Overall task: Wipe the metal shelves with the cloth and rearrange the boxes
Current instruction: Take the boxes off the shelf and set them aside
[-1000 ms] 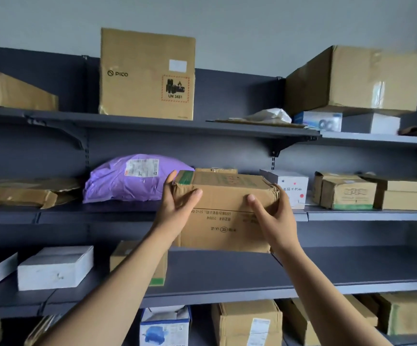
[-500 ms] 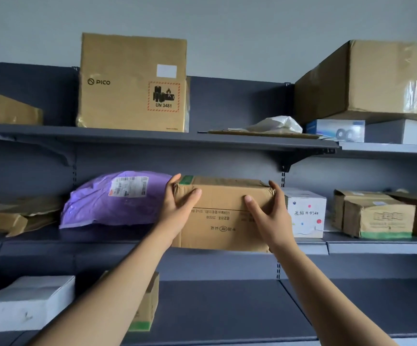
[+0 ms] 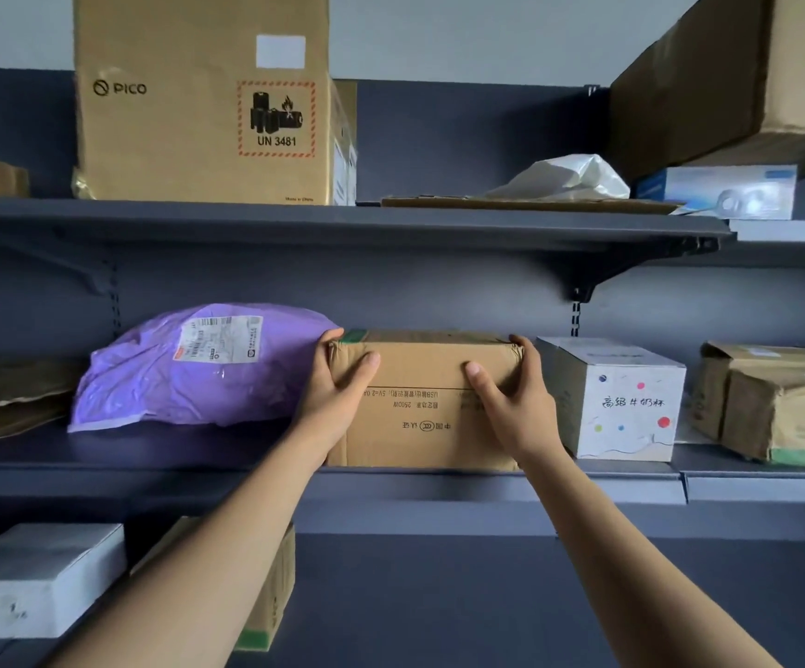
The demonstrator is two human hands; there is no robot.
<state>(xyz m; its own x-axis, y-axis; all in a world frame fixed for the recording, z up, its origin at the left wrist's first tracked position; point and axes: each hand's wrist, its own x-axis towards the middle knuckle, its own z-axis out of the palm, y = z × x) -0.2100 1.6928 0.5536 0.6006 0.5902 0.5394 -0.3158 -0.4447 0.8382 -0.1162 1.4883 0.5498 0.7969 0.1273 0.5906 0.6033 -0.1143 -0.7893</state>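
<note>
A brown cardboard box [image 3: 420, 417] with upside-down print stands on the middle metal shelf [image 3: 174, 455], between a purple mailer bag [image 3: 198, 373] and a white spotted box [image 3: 627, 407]. My left hand [image 3: 338, 392] grips its upper left corner, thumb on the front face. My right hand [image 3: 511, 397] grips its upper right corner the same way. No cloth is in view.
The top shelf [image 3: 343, 224] carries a large PICO box [image 3: 203, 98], a crumpled white bag [image 3: 564, 178] on flat cardboard, and a big brown box [image 3: 738, 74] over a blue-white carton. Taped brown boxes [image 3: 776, 402] sit right. The lower shelf holds a white box [image 3: 39, 576].
Both hands raised the brown box from in front of the lower shelf onto the middle shelf and pushed it back between the purple bag and the white box. The view moved closer.
</note>
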